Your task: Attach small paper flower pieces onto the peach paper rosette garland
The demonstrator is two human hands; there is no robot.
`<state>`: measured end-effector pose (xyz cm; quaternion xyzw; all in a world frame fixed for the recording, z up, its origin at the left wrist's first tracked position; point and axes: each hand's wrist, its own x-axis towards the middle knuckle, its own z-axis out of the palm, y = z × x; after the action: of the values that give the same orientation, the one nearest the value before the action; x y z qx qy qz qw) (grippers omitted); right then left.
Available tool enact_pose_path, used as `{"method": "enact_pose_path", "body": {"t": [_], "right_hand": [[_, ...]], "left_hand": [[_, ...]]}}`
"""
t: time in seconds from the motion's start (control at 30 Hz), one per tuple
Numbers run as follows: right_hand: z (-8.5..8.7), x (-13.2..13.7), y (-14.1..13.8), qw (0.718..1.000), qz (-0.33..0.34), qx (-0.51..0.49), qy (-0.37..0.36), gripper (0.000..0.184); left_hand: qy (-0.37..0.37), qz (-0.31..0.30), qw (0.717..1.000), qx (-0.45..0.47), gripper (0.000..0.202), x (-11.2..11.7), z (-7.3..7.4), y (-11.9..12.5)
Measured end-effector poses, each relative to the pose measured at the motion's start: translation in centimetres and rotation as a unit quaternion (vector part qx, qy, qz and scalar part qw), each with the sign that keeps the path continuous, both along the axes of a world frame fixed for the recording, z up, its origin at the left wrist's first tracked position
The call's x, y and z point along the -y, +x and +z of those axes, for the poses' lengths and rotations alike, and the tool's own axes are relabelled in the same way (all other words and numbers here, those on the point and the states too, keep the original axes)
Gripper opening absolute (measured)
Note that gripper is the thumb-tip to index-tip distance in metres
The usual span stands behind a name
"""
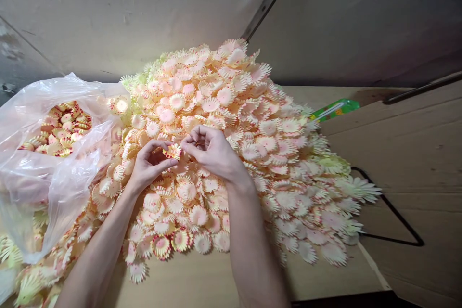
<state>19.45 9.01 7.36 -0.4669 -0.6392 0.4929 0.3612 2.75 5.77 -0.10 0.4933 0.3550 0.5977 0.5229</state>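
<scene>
My left hand [153, 161] pinches a small artificial flower piece [172, 151], yellowish with red-tipped petals, between thumb and fingers. Close at its right side is my right hand [209, 149], thumb and fingertips pressed together near the petals' edge; whether anything small sits in that pinch is hidden. Both hands are over a large heap of artificial flower pieces [267, 144], pale pink and cream with fringed petals, spread over the table [187, 279]. Two pieces with stronger red edges, one of them a red-edged flower piece [161, 246], lie at the heap's near side.
A translucent plastic bag [72, 173] at the left holds more red-edged pieces. Behind the heap stands a grey wall [144, 19]. To the right are a green packet [335, 109], cardboard [404, 154] and a bent black metal rod [393, 209].
</scene>
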Motion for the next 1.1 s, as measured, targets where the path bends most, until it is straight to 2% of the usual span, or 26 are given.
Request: {"method": "enact_pose_path", "body": {"t": [0.1, 0.2, 0.3, 0.4, 0.6, 0.87, 1.1], "right_hand": [[0.0, 0.0, 0.0, 1.000, -0.006, -0.006, 0.001, 0.030], [-0.1, 0.1, -0.3, 1.000, 0.006, -0.005, 0.010, 0.030], [-0.3, 0.4, -0.6, 0.999, 0.022, 0.017, 0.020, 0.029], [-0.3, 0.7, -0.9, 0.998, 0.038, 0.040, 0.023, 0.025], [-0.2, 0.9, -1.2, 0.995, 0.044, 0.073, 0.046, 0.024], [-0.3, 0.8, -1.1, 0.996, 0.034, 0.061, 0.054, 0.026], [0.2, 0.7, -0.7, 0.997, 0.008, 0.052, 0.061, 0.031]], "left_hand": [[-0.008, 0.000, 1.000, -0.004, 0.033, 0.1, 0.1, -0.1], [-0.020, -0.030, 0.999, 0.022, 0.039, 0.3, 0.1, -0.3], [-0.036, -0.056, 0.997, 0.035, 0.028, 0.4, 0.0, -0.5], [-0.059, -0.023, 0.998, 0.030, 0.020, 0.4, -0.1, -0.5], [-0.072, 0.030, 0.997, 0.016, 0.023, 0.0, -0.6, -0.4], [-0.103, 0.045, 0.993, 0.035, 0.023, 0.0, -0.4, -0.2], [-0.066, 0.060, 0.996, -0.015, 0.005, 0.0, -0.7, -0.4]]}}
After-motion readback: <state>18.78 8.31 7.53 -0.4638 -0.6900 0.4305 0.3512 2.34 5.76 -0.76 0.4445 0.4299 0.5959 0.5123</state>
